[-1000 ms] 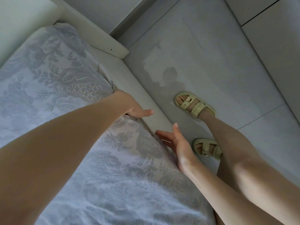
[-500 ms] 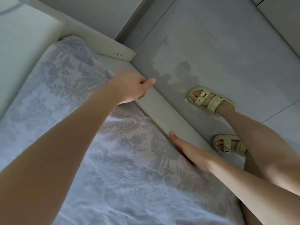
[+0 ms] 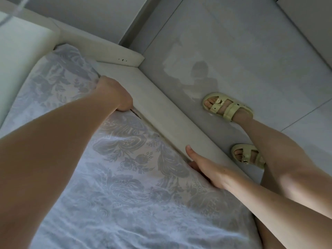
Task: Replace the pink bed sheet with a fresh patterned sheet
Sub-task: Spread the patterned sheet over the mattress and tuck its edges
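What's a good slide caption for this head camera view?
Left hand grips the edge of the patterned sheet while the right hand presses flat into the gap beside the bed frame.

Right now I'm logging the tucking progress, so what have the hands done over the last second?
The left hand slid along the bed's edge toward the headboard corner and now digs down between the patterned sheet and the bed frame. The right hand dropped from open air to the sheet's edge, fingers pushed in beside the frame. The sheet stayed spread on the bed.
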Motion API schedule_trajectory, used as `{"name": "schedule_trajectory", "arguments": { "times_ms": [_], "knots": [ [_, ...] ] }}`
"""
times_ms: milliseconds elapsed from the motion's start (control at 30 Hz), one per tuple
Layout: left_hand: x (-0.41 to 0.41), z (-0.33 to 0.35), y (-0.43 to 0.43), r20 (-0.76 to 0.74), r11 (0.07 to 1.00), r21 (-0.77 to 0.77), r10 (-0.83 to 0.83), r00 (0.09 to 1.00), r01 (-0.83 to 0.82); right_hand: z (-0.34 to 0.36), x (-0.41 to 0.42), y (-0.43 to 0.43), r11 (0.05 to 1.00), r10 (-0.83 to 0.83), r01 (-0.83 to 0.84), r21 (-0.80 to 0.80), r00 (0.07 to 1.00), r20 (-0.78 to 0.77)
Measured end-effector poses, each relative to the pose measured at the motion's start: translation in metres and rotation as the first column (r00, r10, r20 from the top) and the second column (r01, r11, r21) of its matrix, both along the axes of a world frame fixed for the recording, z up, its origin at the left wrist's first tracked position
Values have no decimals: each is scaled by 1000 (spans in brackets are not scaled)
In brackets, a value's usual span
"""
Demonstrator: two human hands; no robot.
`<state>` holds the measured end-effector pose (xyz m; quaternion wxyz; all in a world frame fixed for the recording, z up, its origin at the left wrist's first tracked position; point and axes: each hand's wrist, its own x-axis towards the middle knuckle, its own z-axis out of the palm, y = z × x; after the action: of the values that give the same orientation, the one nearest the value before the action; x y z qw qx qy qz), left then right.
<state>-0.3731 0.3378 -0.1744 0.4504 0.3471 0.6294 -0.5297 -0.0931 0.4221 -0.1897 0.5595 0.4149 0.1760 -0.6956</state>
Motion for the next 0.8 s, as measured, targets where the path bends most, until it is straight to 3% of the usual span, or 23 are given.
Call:
{"name": "schedule_trajectory", "arguments": {
  "times_ms": [133,233,300,433,567,600,667,733,800],
  "knots": [
    [5,11,1,-55,981,195,-1,999,12,8,11,0,970,-130,134,204,991,-30],
    [54,30,16,-59,903,428,5,998,20,12,43,19,800,-269,288,527,956,-114],
    [104,33,34,74,835,546,37,997,-71,8,70,37,730,-315,342,591,937,-154],
    [206,25,58,348,831,466,144,927,-303,6,127,56,766,-263,323,556,946,-188],
    [256,24,50,379,872,399,124,917,-283,10,170,45,773,-250,312,552,950,-187],
    [266,26,48,381,872,412,97,920,-263,9,184,41,747,-198,288,599,957,-214],
    [281,30,44,393,857,445,73,916,-259,11,210,37,647,90,161,745,954,-285],
    [291,33,40,420,846,439,106,902,-304,15,227,33,561,316,81,824,899,-303],
    [302,32,40,429,844,450,83,900,-292,18,240,31,617,355,63,784,867,-350]
  ]
}}
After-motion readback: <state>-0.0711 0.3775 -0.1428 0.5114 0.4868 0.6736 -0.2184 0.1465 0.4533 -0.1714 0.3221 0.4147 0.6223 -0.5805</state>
